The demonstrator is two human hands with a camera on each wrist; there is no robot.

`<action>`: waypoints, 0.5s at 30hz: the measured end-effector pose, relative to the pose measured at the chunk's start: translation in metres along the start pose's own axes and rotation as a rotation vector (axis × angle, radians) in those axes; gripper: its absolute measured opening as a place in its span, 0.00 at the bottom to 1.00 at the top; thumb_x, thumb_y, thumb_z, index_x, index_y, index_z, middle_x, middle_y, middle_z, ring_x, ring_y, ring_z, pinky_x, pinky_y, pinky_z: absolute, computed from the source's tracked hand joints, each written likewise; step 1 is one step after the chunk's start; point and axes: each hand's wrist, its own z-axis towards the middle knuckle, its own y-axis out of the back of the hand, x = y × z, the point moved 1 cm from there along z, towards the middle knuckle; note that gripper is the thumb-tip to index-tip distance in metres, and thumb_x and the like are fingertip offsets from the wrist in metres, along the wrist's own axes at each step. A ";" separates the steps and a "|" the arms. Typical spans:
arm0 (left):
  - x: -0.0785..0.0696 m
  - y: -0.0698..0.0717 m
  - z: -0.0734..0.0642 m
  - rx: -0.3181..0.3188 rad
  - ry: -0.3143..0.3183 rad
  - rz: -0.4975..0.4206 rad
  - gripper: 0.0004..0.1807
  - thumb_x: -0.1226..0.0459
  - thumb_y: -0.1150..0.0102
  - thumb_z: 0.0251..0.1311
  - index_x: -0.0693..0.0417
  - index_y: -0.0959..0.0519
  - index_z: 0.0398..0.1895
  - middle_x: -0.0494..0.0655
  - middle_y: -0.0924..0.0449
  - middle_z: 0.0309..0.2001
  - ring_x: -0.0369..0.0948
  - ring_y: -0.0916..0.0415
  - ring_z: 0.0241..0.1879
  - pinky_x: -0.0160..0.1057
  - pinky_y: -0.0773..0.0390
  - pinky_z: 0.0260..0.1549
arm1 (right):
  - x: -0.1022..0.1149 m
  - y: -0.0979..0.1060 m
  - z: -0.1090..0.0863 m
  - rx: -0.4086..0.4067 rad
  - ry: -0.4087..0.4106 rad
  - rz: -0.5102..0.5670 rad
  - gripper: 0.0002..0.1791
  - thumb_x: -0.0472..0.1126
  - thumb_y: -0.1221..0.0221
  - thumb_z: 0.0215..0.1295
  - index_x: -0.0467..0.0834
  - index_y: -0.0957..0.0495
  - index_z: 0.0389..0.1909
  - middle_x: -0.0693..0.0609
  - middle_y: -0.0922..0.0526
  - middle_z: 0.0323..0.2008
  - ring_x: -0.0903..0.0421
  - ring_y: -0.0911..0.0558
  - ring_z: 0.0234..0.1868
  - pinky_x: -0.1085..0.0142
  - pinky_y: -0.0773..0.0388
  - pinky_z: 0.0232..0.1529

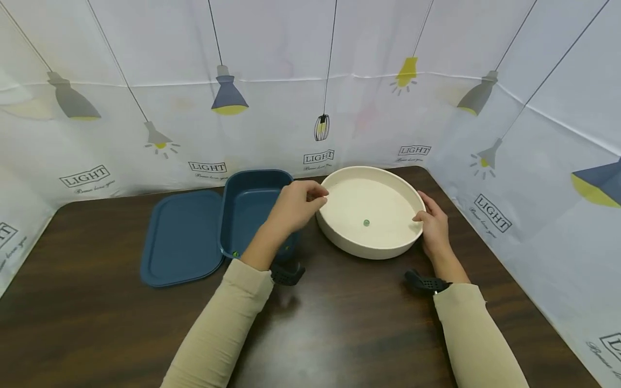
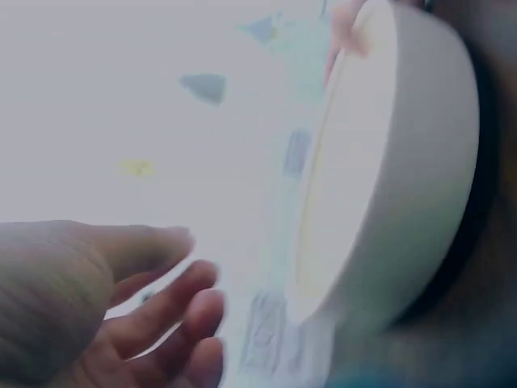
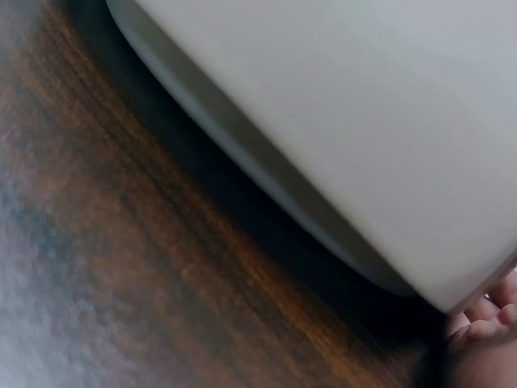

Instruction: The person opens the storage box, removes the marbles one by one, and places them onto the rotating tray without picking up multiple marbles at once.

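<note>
A round cream bowl [image 1: 371, 196] with a small green marble [image 1: 366, 222] inside stands at the back right of the table. My right hand [image 1: 435, 226] grips its right rim, thumb over the edge and fingers along the outer wall. Above the bowl's left rim hovers my left hand [image 1: 297, 207], its fingers loosely bent. In the left wrist view the left thumb and fingertips are apart, with nothing showing between the tips. Beneath the left forearm is a deep blue container [image 1: 247, 215], partly hidden, with small green pieces [image 1: 235, 254] at its near end.
A flat blue lid [image 1: 183, 237] lies left of the container on the dark wooden table [image 1: 339, 334]. White cloth walls [image 1: 281, 118] printed with lamps rise behind the table and along its right side.
</note>
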 end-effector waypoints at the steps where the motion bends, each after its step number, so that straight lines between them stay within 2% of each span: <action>1: 0.004 0.008 -0.003 0.015 0.009 0.008 0.12 0.58 0.42 0.72 0.48 0.16 0.53 0.44 0.15 0.51 0.44 0.20 0.51 0.46 0.19 0.49 | 0.000 0.000 0.000 -0.002 -0.003 0.000 0.43 0.21 0.59 0.58 0.45 0.39 0.77 0.49 0.43 0.80 0.53 0.42 0.79 0.66 0.38 0.75; 4: 0.019 0.029 -0.011 0.064 0.046 0.043 0.13 0.58 0.45 0.74 0.49 0.17 0.54 0.46 0.17 0.53 0.46 0.21 0.53 0.49 0.20 0.52 | 0.000 0.000 -0.001 -0.012 -0.004 0.001 0.43 0.21 0.58 0.58 0.46 0.38 0.77 0.48 0.42 0.79 0.53 0.40 0.79 0.67 0.36 0.74; 7: 0.035 0.042 -0.019 0.131 0.083 0.084 0.16 0.57 0.49 0.76 0.52 0.18 0.57 0.50 0.17 0.54 0.47 0.21 0.52 0.49 0.21 0.53 | 0.000 -0.001 -0.001 -0.013 -0.007 -0.003 0.43 0.21 0.58 0.58 0.46 0.38 0.77 0.49 0.42 0.79 0.52 0.40 0.79 0.67 0.36 0.74; 10: 0.049 0.044 -0.024 0.204 0.112 0.083 0.18 0.57 0.49 0.76 0.56 0.19 0.59 0.54 0.17 0.52 0.47 0.20 0.48 0.46 0.20 0.47 | 0.000 0.000 -0.001 -0.016 -0.013 -0.016 0.43 0.21 0.58 0.58 0.47 0.38 0.77 0.49 0.42 0.79 0.53 0.41 0.79 0.68 0.37 0.74; 15: 0.068 0.041 -0.032 0.306 0.158 -0.034 0.17 0.63 0.43 0.72 0.61 0.21 0.59 0.56 0.17 0.48 0.48 0.19 0.43 0.41 0.19 0.39 | -0.001 0.000 -0.001 -0.009 -0.011 -0.020 0.43 0.21 0.58 0.58 0.47 0.38 0.77 0.49 0.42 0.79 0.53 0.41 0.79 0.72 0.34 0.71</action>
